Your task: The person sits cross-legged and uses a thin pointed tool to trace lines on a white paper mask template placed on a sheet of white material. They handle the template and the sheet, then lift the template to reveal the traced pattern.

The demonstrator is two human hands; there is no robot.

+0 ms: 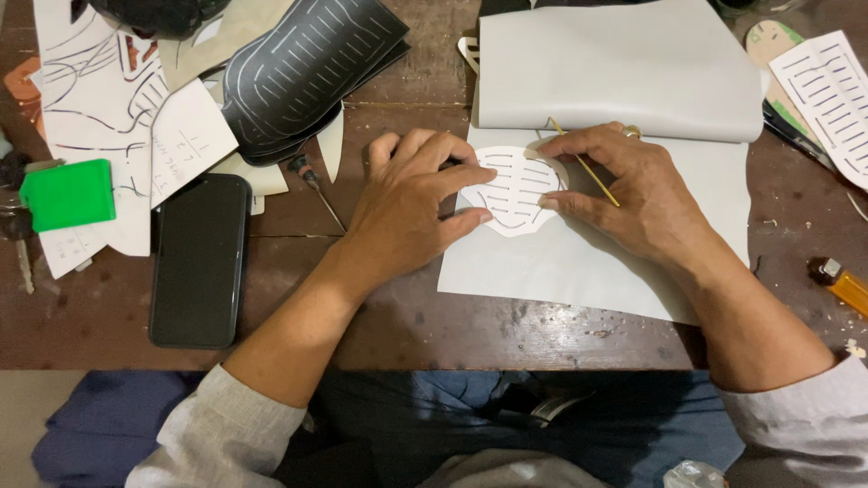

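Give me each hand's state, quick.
Left hand: open, fingers pressing the white slotted paper template onto the grey sheet.
Right hand: pinching a thin yellow stick, fingertips on the template.

Matt paper template (515, 192), worn wooden table (506, 334)

The left hand (411, 203) covers the near-left edge of the white paper template (515, 192), and whatever it presses there stays out of sight. The thin yellow stick (586, 167) vanishes under the right hand (633, 194). At the right edge, the orange lighter (845, 285) is cut off.
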